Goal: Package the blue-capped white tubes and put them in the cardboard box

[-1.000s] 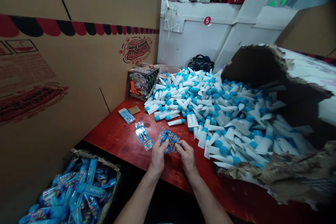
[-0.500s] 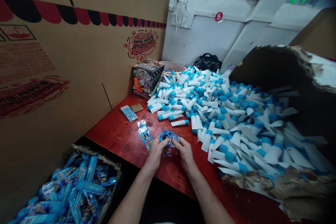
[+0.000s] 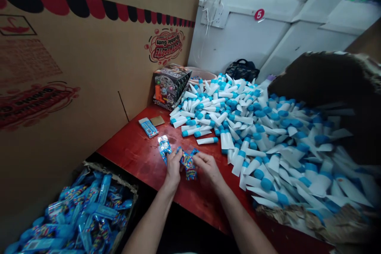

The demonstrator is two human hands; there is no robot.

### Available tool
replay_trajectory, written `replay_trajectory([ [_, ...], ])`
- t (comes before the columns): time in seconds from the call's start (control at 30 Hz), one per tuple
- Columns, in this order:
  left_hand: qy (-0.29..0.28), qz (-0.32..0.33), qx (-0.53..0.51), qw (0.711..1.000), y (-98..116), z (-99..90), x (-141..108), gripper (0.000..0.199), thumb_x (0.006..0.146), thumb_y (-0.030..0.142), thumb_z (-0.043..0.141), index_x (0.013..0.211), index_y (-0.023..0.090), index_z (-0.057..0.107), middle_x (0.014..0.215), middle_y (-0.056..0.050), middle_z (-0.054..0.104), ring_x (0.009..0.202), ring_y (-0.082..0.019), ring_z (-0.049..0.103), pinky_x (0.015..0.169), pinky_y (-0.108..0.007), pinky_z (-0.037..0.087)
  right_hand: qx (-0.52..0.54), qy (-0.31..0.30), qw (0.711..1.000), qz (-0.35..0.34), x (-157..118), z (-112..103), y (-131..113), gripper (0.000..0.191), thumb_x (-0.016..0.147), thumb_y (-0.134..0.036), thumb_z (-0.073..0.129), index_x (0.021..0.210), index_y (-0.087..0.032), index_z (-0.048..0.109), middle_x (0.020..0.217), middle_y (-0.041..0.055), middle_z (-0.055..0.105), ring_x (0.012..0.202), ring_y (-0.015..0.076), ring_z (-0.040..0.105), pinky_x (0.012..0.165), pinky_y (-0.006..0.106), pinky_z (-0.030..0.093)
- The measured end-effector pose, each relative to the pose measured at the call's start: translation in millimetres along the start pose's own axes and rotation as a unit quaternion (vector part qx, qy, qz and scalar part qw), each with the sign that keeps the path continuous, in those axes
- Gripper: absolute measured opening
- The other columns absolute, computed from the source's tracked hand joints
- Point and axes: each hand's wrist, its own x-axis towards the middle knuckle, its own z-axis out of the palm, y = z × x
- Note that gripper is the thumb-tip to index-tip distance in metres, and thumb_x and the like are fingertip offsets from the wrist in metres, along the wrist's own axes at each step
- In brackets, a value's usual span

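Note:
Over the near edge of the red table, my left hand [image 3: 173,167] is closed, pinching small blue, multicoloured printed plastic wrappers [image 3: 189,163] between thumb and fingers. Across from it, my right hand [image 3: 208,170] grips the upper right corner of the same wrappers, its fingers curled in. Part of the wrappers hangs down between the two hands. Another shiny printed wrapper strip [image 3: 164,146] lies on the table just beyond my left hand, partly covered by it. Farther back are a flat blue-and-white pack [image 3: 148,127] and a small brown card piece [image 3: 157,120].
White tubes with blue caps [image 3: 226,105] are heaped across the table's right side, spilling from a torn carton [image 3: 312,75]. At lower left, an open box holds several blue wrapped tubes [image 3: 98,210]. A large carton [image 3: 98,55] walls the left; a printed box [image 3: 171,87] stands behind.
My right hand has turned and its fingers have curled closer around the wrappers' corner. The wrappers have shifted and bunched between my hands. The camera view has swung slightly left.

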Motion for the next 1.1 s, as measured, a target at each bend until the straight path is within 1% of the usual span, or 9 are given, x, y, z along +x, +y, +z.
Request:
replay_trajectory([
  [0.07, 0.020, -0.049, -0.056, 0.997, 2, -0.9, 2, 0.034, 0.066, 0.047, 0.067, 0.064, 0.019, 0.048, 0.047, 0.008, 0.042, 0.037, -0.007, 0.034, 0.036, -0.021, 0.020, -0.189, 0.088, 0.977, -0.034, 20, -13, 2, 0.024, 0.088, -0.033, 0.047, 0.085, -0.017, 0.064, 0.083, 0.0051, 0.062, 0.078, 0.0190, 0.054, 0.070, 0.029, 0.040],
  [0.13, 0.041, -0.082, -0.096, 0.991, 5, -1.7, 3, 0.033, 0.063, 0.045, 0.070, 0.067, 0.018, 0.050, 0.048, 0.007, 0.046, 0.036, -0.007, 0.037, 0.033, -0.020, 0.018, -0.391, 0.126, 0.911, -0.030, 38, -22, 10, 0.026, 0.085, -0.020, 0.048, 0.106, -0.017, 0.062, 0.106, 0.0112, 0.061, 0.097, 0.0248, 0.052, 0.081, 0.035, 0.037],
  [0.23, 0.048, -0.128, -0.168, 0.976, 8, -3.8, 3, 0.029, 0.063, 0.038, 0.072, 0.068, 0.017, 0.052, 0.049, 0.006, 0.050, 0.036, -0.008, 0.043, 0.031, -0.019, 0.023, -0.552, 0.075, 0.831, -0.005, 55, -25, 24, 0.028, 0.084, -0.012, 0.045, 0.107, -0.016, 0.061, 0.106, 0.0148, 0.061, 0.102, 0.0282, 0.049, 0.083, 0.039, 0.035],
  [0.3, 0.039, -0.155, -0.216, 0.963, 9, -6.1, 4, 0.025, 0.066, 0.033, 0.070, 0.067, 0.017, 0.051, 0.047, 0.006, 0.049, 0.034, -0.008, 0.043, 0.032, -0.020, 0.029, -0.579, 0.047, 0.814, 0.006, 58, -24, 28, 0.023, 0.085, -0.011, 0.044, 0.098, -0.015, 0.063, 0.100, 0.0155, 0.061, 0.100, 0.0287, 0.049, 0.081, 0.039, 0.035],
  [0.4, 0.022, -0.183, -0.265, 0.946, 8, -9.9, 5, 0.021, 0.074, 0.029, 0.064, 0.065, 0.018, 0.048, 0.045, 0.006, 0.047, 0.031, -0.008, 0.040, 0.033, -0.022, 0.034, -0.496, 0.066, 0.866, -0.015, 51, -23, 19, 0.021, 0.083, -0.012, 0.044, 0.094, -0.015, 0.063, 0.096, 0.0135, 0.061, 0.096, 0.0266, 0.050, 0.081, 0.037, 0.038],
  [0.53, 0.019, -0.194, -0.302, 0.933, 7, -11.2, 4, 0.016, 0.080, 0.024, 0.057, 0.067, 0.018, 0.050, 0.047, 0.004, 0.051, 0.031, -0.009, 0.042, 0.034, -0.024, 0.040, -0.098, 0.157, 0.982, -0.040, 21, -20, -13, 0.020, 0.083, -0.029, 0.053, 0.099, -0.018, 0.058, 0.084, 0.0033, 0.062, 0.076, 0.0192, 0.055, 0.070, 0.030, 0.045],
  [0.6, 0.038, -0.198, -0.310, 0.929, 7, -8.7, 2, 0.014, 0.082, 0.022, 0.056, 0.069, 0.017, 0.051, 0.048, 0.004, 0.052, 0.032, -0.011, 0.044, 0.033, -0.024, 0.041, 0.092, 0.190, 0.977, -0.041, 1, -14, -28, 0.024, 0.080, -0.033, 0.060, 0.100, -0.019, 0.057, 0.087, 0.0021, 0.063, 0.075, 0.0182, 0.058, 0.067, 0.029, 0.047],
  [0.7, 0.059, -0.198, -0.323, 0.924, 10, -2.1, -4, 0.012, 0.082, 0.020, 0.055, 0.070, 0.017, 0.053, 0.050, 0.003, 0.055, 0.034, -0.011, 0.048, 0.031, -0.022, 0.038, 0.221, 0.210, 0.951, -0.050, -26, 0, -41, 0.026, 0.076, -0.031, 0.068, 0.099, -0.020, 0.059, 0.093, 0.0030, 0.066, 0.082, 0.0196, 0.061, 0.070, 0.029, 0.049],
  [1.1, 0.004, -0.215, -0.298, 0.930, 11, 11.3, -37, 0.012, 0.083, 0.024, 0.053, 0.079, 0.015, 0.059, 0.062, -0.004, 0.065, 0.049, -0.018, 0.060, 0.041, -0.027, 0.048, 0.177, 0.243, 0.948, -0.106, -66, 16, -37, 0.022, 0.078, -0.024, 0.067, 0.100, -0.022, 0.063, 0.097, 0.0029, 0.066, 0.088, 0.0186, 0.064, 0.077, 0.030, 0.051],
])
